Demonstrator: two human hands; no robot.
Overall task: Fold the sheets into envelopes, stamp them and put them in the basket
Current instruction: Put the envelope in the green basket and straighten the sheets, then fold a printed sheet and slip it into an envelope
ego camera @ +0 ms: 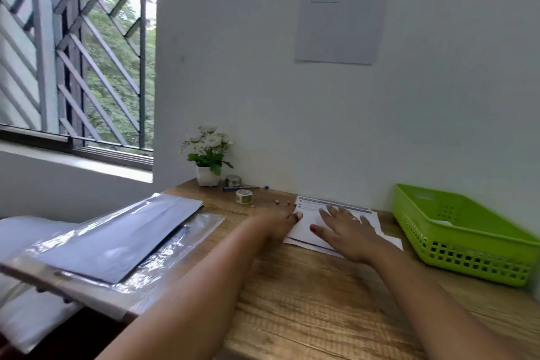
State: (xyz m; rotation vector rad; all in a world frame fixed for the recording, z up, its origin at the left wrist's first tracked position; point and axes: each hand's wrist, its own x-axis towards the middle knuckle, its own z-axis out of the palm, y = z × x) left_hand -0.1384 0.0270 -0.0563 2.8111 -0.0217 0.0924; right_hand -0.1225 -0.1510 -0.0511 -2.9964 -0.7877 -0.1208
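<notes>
Wood-grain desk runs under both my forearms, with a glossy plastic folder overhanging its left edge. My right hand lies flat on the white sheet, fingers straight and spread. My left hand rests at the sheet's left edge, fingers stretched out (blurred, though). Near the sheet, to its right, sits the green basket. Farther back are a tape roll, potted flowers, a notice on the white wall, and a barred window.

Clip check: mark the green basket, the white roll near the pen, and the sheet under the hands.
green basket (pixel 473 257), head view, on its perforated front wall.
white roll (pixel 244 196), head view, on its outer side.
sheet (pixel 311 213), head view, on bare white paper below the printed heading.
</notes>
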